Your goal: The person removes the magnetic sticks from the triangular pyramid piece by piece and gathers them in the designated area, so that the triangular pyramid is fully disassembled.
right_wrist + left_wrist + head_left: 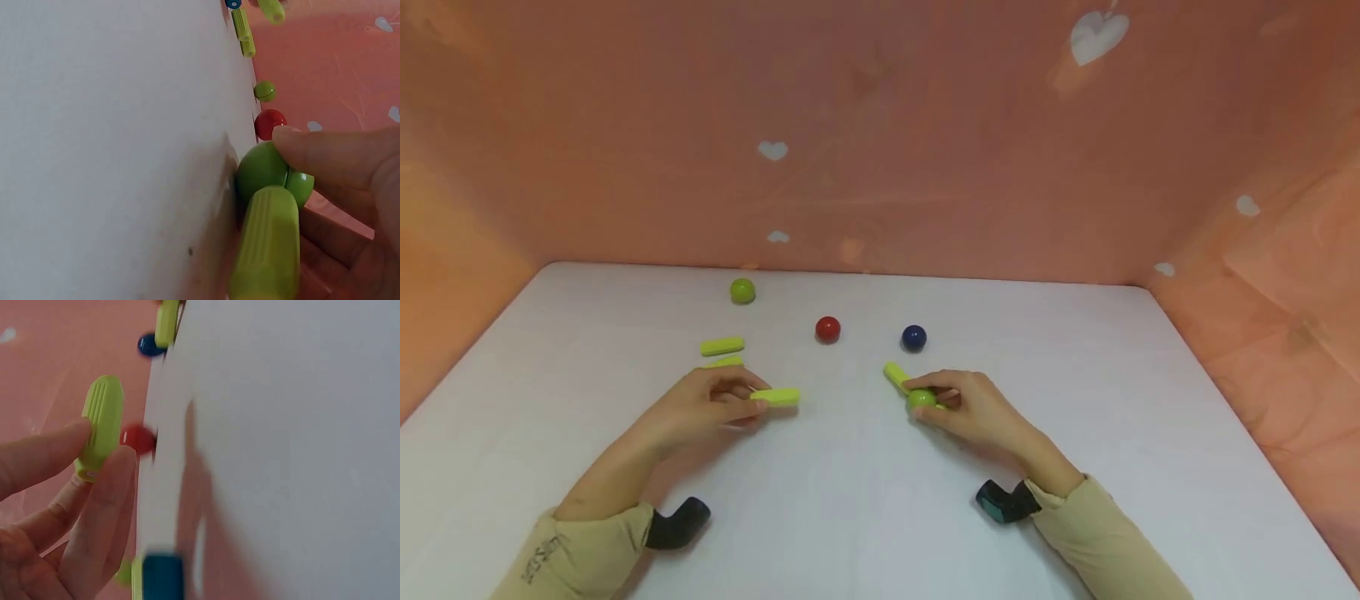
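My left hand (703,404) pinches a yellow-green ribbed stick (105,412) between thumb and fingers, lifted above the white table. To the right, my right hand (973,412) grips a green ball (265,169) with thumb and fingertips. One yellow-green stick (895,377) reaches out from the ball toward the upper left. Another ribbed stick (267,244) meets the ball on its near side in the right wrist view; in the head view the fingers mostly hide it. Beyond the hands rest a red ball (828,329) and a dark blue ball (913,337).
Behind my left hand lie two more sticks, a farther stick (722,346) and a partly covered stick (726,362). A second green ball (742,291) is near the back edge of the white table (850,517). An orange-pink cloth (880,167) with pale hearts hangs behind.
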`<state>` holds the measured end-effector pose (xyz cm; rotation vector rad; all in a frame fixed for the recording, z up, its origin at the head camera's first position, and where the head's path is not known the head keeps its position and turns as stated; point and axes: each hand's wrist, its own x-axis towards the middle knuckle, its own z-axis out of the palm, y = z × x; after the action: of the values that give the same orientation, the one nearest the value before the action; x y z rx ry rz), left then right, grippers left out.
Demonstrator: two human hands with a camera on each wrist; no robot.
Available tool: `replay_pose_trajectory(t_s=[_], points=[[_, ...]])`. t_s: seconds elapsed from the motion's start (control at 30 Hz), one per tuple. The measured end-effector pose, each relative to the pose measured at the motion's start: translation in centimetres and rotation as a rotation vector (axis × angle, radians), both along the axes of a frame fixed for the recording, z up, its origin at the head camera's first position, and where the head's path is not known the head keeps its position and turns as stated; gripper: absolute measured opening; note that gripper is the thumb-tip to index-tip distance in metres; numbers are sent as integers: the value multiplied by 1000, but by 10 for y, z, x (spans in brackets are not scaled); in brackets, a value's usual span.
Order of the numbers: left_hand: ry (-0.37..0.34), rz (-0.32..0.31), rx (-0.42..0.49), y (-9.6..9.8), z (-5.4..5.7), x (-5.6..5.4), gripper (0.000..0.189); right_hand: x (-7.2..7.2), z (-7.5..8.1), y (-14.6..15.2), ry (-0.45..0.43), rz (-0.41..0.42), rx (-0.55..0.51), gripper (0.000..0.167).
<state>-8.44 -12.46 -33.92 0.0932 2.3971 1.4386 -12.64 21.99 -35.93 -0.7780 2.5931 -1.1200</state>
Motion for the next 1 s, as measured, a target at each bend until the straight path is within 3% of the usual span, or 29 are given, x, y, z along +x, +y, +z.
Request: replay_pose_trajectory(t_s=[0.13, 0.27, 0.43, 0.63, 1.0], points=[[6, 23, -58, -25, 2, 4, 40, -1, 0, 2, 6, -20, 9, 32], [38, 33, -155, -39, -1, 3, 39, -2, -1, 6, 17, -45, 16, 32], [59, 29, -291, -41, -9, -4, 37, 1, -2, 15, 18, -72, 32, 31], [65, 48, -329, -43, -13, -12, 40, 7, -5, 20, 24, -86, 16, 31], [42, 120, -425, -56, -10, 2, 48, 12, -8, 6, 0, -2, 12, 32]])
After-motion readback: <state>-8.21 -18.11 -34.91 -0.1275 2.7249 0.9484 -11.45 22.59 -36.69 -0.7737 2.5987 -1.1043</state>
